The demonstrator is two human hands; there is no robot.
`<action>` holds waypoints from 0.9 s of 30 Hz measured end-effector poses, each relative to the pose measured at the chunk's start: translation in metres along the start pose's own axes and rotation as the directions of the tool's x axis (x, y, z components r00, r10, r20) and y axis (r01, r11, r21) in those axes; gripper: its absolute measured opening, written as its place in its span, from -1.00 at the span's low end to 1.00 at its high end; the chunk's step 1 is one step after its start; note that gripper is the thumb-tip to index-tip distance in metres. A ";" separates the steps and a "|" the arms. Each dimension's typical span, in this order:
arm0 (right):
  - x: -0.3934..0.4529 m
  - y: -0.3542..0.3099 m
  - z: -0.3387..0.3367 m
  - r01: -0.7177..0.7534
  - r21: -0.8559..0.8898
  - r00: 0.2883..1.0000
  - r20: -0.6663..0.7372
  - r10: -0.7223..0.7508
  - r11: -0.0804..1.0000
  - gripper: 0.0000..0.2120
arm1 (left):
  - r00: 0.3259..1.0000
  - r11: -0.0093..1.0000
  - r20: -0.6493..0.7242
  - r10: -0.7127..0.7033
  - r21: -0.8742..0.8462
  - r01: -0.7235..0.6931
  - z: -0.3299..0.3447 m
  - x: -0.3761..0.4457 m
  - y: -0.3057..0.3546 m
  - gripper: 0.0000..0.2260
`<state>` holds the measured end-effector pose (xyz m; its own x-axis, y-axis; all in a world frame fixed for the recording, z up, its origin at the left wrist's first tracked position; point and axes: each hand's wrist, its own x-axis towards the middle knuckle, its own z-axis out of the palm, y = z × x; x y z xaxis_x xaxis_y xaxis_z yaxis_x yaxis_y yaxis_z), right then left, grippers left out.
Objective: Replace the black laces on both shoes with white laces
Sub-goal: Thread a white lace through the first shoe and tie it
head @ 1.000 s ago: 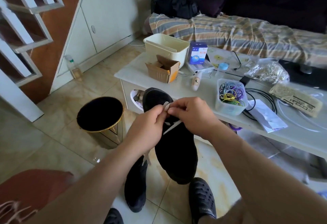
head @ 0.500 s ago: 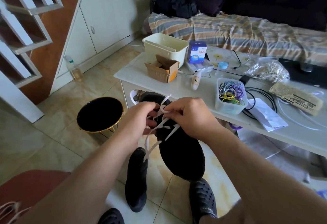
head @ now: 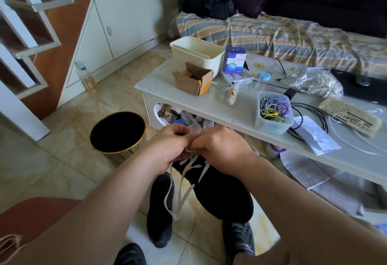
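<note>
A black shoe (head: 222,193) is held up in front of me, toe pointing down toward my feet. A white lace (head: 184,181) crosses its upper part and hangs in loops below. My left hand (head: 167,149) and my right hand (head: 222,149) meet at the shoe's top, fingers curled and pinching the white lace there. The shoe's opening is hidden behind my hands. A second black shoe (head: 160,210) stands on the tiled floor just left of the held one.
A black waste bin with a gold rim (head: 117,133) stands on the floor at left. A low white table (head: 159,84) ahead carries a cream tub (head: 196,55), a cardboard box (head: 192,80) and a clear tub of cords (head: 273,112). My feet wear dark clogs (head: 238,241).
The shoe has dropped lower and toward me. More white lace now hangs loose below my hands, and both hands have closed together at the shoe's top.
</note>
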<state>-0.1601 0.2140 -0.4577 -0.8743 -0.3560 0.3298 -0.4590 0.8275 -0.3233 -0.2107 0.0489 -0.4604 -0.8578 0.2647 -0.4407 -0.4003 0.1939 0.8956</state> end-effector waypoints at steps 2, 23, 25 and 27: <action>0.000 -0.002 0.000 -0.011 -0.033 1.000 0.009 0.012 0.999 -0.76 | 1.000 1.000 0.000 0.024 0.012 -0.024 -0.004 0.001 -0.001 -0.70; 0.002 0.012 -0.011 -0.373 0.003 0.926 0.059 0.372 0.928 -0.88 | 0.994 0.807 0.042 0.098 -0.588 -0.055 -0.032 -0.014 0.035 -0.60; 0.002 0.010 -0.012 -0.389 0.027 0.921 0.032 0.389 0.921 -0.84 | 0.997 0.829 0.063 0.052 -0.559 -0.008 -0.021 -0.019 0.033 -0.48; 0.002 0.009 -0.013 -0.401 0.025 0.916 0.021 0.400 0.916 -0.81 | 0.996 0.855 0.086 0.021 -0.518 0.027 -0.013 -0.023 0.030 -0.33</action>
<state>-0.1639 0.2267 -0.4485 -0.9881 -0.0042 0.1537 -0.0739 0.8897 -0.4505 -0.2071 0.0368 -0.4232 -0.8349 0.3491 -0.4254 -0.5324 -0.3165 0.7851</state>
